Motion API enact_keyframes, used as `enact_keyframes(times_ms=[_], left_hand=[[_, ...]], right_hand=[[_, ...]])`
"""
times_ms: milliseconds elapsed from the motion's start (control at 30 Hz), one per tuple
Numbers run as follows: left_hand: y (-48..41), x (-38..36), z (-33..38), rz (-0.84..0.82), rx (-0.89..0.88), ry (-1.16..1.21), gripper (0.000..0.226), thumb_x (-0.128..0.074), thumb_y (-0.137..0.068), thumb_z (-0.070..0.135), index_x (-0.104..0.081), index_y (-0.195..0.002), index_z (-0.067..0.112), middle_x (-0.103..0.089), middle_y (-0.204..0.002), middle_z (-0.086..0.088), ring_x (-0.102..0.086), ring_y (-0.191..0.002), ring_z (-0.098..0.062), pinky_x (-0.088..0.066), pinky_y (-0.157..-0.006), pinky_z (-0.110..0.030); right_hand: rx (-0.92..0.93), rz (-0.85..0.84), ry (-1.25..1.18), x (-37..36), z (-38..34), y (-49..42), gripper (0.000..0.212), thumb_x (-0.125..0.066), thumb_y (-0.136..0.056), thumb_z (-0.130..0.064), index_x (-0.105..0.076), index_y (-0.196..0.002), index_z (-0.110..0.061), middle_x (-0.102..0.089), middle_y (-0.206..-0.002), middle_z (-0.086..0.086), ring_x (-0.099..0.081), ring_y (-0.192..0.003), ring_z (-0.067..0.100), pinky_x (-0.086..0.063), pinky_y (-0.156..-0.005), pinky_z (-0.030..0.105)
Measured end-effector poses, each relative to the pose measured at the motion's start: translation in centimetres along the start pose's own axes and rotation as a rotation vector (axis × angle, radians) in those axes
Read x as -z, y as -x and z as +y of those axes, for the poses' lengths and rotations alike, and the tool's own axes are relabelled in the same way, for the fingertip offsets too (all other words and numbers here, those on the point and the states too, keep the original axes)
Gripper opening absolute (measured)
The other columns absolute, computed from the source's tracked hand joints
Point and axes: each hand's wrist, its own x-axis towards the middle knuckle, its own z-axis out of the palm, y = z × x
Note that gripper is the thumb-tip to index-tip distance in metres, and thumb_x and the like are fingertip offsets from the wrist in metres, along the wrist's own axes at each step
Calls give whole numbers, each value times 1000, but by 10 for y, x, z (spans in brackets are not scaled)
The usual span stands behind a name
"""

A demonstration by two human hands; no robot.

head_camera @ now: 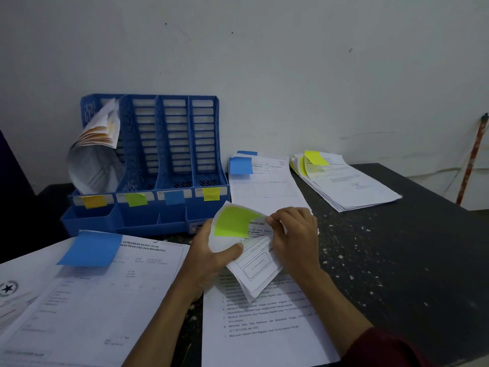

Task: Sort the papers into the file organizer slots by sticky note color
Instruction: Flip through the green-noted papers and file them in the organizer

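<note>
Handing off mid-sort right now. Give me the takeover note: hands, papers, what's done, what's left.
Hands: left hand and right hand both grip the green-note bundle, in front of the organizer.
Done: orange-note papers stand in the leftmost slot, behind the orange label. The other three slots look empty.
Left: the bundle goes in the second slot, marked by the green label. Also unsorted are the blue-note stack beside the organizer, the yellow-note stack farther right, and the blue-note sheet at near left. The sheet under the hands shows no note.
</note>
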Motion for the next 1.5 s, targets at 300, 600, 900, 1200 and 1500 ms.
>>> enact_keyframes(times_ms=[300, 600, 900, 1200, 1500], left_hand=[[5, -1, 10, 23, -24, -1, 74, -89, -48, 61, -65, -104, 20, -74, -98, -1, -74, -86, -22, -60, -72, -34], [5, -2, 9, 27, -66, -88, 68, -70, -47, 89, -69, -89, 36, -72, -96, 6, -70, -94, -23, -56, -81, -40], [7, -3, 13, 21, -71, -113, 74, -66, -45, 92, -69, -90, 34, -72, -96, 6, -70, -89, -14, -56, -74, -26], [7, -1, 15, 3, -35, -65, 51, -69, -62, 69, -71, -91, 27, -71, -95, 12, -64, -97, -12, -45, -85, -32], [8, 3, 15, -96, -20, -149, 75, -68, -55, 85, -70, -102, 26, -71, -104, 8, -66, -102, -15, -50, -92, -32]], right_hand=[[-220, -154, -181, 4, -12, 0, 62, -24, -105, -51, -66, -78, -13, -70, -71, -4, -62, -66, 12, -45, -84, 39], [-262, -139, -217, 6, -15, -1, 69, -24, -103, -51, -71, -77, -9, -65, -61, -8, -58, -56, 12, -49, -68, 39], [-266, -142, -226, 5, -14, 0, 69, -24, -103, -53, -68, -69, -11, -62, -56, -9, -56, -52, 12, -46, -72, 38], [-246, -158, -261, 9, -14, 1, 58, -18, -102, -43, -59, -73, -14, -64, -66, -7, -57, -64, 12, -39, -84, 41], [-270, -66, -251, 9, -11, 1, 63, -3, -97, -63, -46, -74, -23, -65, -62, -2, -58, -62, 16, -33, -86, 34]])
